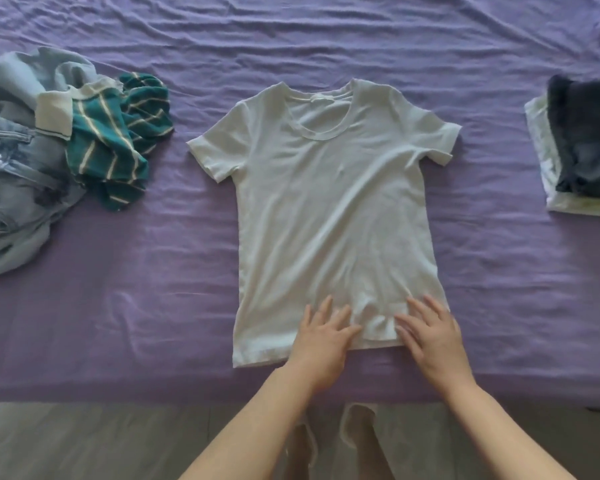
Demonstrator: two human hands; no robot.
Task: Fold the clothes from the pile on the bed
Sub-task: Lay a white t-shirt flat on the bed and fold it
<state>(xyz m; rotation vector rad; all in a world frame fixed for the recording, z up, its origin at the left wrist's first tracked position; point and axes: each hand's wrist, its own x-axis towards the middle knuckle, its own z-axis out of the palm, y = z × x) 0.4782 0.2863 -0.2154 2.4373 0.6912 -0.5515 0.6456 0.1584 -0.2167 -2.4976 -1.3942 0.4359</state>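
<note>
Purple bed sheet [118, 323] lies wrinkled; nearest, left hand [321, 337] and right hand [430, 336] press flat, fingers spread, on the hem of a white T-shirt [329, 202] spread mid-bed. Unfolded pile [49, 150] farther left, folded stack [582, 147] right

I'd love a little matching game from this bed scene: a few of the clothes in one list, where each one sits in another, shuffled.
Things:
1. white T-shirt
2. green striped top
3. dark folded garment
4. jeans

Places:
A. on top of the folded stack at the right edge
B. far left, low in the unfolded pile
C. spread flat in the middle, both hands on its hem
D. on the pile's right side, beside the jeans

Pairs: 1-C, 2-D, 3-A, 4-B
</note>
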